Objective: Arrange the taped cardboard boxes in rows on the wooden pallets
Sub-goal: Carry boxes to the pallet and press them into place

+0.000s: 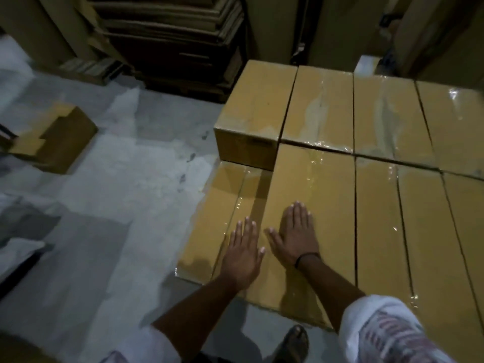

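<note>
Underfoot, a grey concrete floor (117, 179) fills the left half of the view, and the taped cardboard boxes (379, 113) sit packed side by side in two rows across the right; no pallet shows beneath them. A dark stack of flat cardboard (170, 35) stands behind them at the far edge of the floor. At the near-left corner of the rows lies the nearest box (309, 179), shiny tape running down its top, and a lower box (209, 218) sits against its left side, one level down. A loose open box (62, 137) lies well apart at the floor's left edge. The right hand (297, 234) rests flat on the nearest box, fingers straight and together, thumb spread. The left hand (242, 254) is at that box's left edge, fingers straight and slightly apart; whether it touches cannot be told. A dark wristband (306, 258) circles the right wrist.
</note>
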Demonstrator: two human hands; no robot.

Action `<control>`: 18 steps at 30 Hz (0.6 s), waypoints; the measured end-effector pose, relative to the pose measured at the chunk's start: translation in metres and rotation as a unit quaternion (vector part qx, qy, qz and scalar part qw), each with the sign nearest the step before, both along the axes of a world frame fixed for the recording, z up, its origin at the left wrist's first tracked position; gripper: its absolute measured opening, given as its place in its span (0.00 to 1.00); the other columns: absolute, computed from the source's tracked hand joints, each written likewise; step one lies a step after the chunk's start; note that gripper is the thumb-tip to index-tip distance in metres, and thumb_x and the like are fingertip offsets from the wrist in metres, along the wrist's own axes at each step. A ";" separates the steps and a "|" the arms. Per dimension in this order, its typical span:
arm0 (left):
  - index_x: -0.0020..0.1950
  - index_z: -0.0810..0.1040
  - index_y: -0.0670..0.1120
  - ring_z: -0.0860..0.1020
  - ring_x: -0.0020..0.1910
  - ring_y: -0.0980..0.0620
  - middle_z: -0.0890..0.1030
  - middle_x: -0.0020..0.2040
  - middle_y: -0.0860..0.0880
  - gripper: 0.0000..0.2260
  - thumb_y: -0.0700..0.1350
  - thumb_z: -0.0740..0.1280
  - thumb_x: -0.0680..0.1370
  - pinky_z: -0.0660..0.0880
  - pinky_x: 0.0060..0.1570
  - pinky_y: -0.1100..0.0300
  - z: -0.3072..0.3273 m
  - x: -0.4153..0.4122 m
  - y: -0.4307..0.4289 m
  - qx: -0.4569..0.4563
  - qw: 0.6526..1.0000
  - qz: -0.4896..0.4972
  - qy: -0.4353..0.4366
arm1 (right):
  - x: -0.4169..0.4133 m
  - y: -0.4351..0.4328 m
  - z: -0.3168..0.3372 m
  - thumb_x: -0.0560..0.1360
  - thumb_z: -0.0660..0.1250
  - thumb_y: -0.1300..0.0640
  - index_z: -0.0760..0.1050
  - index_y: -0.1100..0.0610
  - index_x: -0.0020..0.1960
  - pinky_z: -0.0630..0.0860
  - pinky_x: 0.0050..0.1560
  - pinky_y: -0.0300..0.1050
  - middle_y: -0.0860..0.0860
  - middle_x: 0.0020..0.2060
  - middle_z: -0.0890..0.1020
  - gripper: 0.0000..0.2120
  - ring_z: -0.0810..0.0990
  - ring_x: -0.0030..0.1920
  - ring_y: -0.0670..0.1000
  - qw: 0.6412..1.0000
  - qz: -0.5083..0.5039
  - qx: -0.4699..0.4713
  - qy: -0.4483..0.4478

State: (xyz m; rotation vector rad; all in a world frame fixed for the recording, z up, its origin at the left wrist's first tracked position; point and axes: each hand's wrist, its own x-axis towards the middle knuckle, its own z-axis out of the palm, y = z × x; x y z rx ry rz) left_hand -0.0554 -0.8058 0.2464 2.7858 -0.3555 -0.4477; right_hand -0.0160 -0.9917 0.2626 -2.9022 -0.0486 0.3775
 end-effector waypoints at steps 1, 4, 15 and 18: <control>0.83 0.37 0.45 0.32 0.81 0.44 0.32 0.82 0.44 0.33 0.61 0.37 0.83 0.42 0.81 0.45 0.005 -0.006 0.019 -0.004 1.000 0.010 0.001 | -0.004 0.026 0.004 0.80 0.42 0.29 0.35 0.59 0.81 0.32 0.78 0.54 0.57 0.78 0.33 0.43 0.31 0.79 0.55 1.000 0.006 0.002 -0.005; 0.83 0.37 0.46 0.35 0.81 0.42 0.33 0.82 0.44 0.33 0.62 0.37 0.83 0.42 0.81 0.45 0.016 -0.025 0.092 0.010 1.000 0.016 0.007 | -0.023 0.097 0.005 0.76 0.37 0.26 0.32 0.59 0.80 0.32 0.78 0.56 0.58 0.78 0.32 0.46 0.29 0.78 0.57 0.999 0.021 -0.020 0.014; 0.84 0.46 0.43 0.41 0.82 0.38 0.41 0.84 0.41 0.41 0.66 0.26 0.79 0.39 0.79 0.47 0.068 0.036 0.341 0.004 0.992 0.087 -0.090 | 0.036 0.348 0.034 0.80 0.44 0.29 0.40 0.61 0.82 0.37 0.80 0.57 0.60 0.81 0.39 0.44 0.35 0.80 0.60 0.996 0.070 0.014 -0.057; 0.84 0.44 0.45 0.40 0.82 0.37 0.40 0.84 0.42 0.36 0.64 0.33 0.81 0.39 0.79 0.45 0.071 0.044 0.411 0.019 0.988 0.143 -0.060 | 0.057 0.410 0.036 0.79 0.44 0.29 0.40 0.59 0.82 0.36 0.80 0.57 0.59 0.81 0.38 0.45 0.34 0.80 0.60 0.991 0.121 0.017 -0.054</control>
